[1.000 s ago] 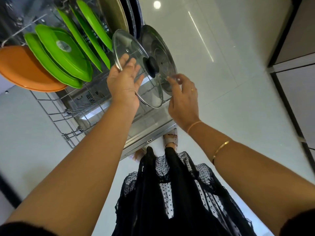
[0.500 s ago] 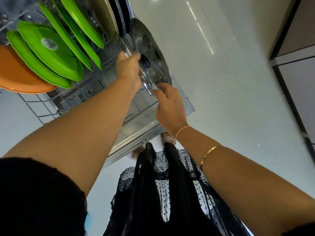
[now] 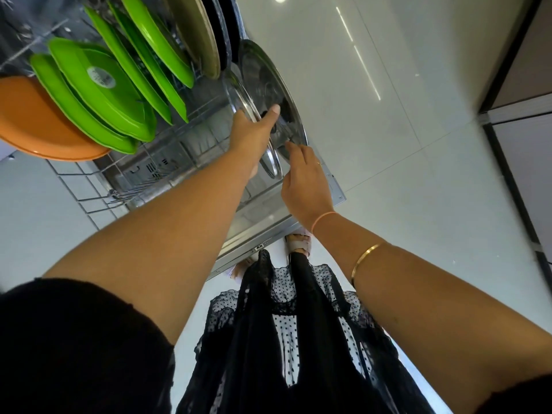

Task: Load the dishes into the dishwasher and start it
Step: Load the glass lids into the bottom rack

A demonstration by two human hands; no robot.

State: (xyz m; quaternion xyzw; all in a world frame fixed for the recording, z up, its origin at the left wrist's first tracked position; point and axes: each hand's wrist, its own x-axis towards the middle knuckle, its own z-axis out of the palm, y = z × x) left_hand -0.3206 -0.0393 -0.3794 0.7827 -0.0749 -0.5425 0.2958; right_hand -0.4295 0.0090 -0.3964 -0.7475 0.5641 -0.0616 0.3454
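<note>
The fingers of your left hand [image 3: 254, 135] are closed on the smaller glass lid [image 3: 239, 94] near its knob. This lid stands on edge, face parallel to the larger glass lid [image 3: 268, 73] just beside it. Your right hand [image 3: 304, 180] touches the larger lid's lower rim; a pinch cannot be confirmed. Green plates [image 3: 119, 85] stand in the dishwasher rack [image 3: 98, 174] beyond.

A single wide-angle view is taken from the head and is aimed steeply down at the rack [image 3: 167, 156] and the floor [image 3: 388, 144]; the rack is seen from close by.
</note>
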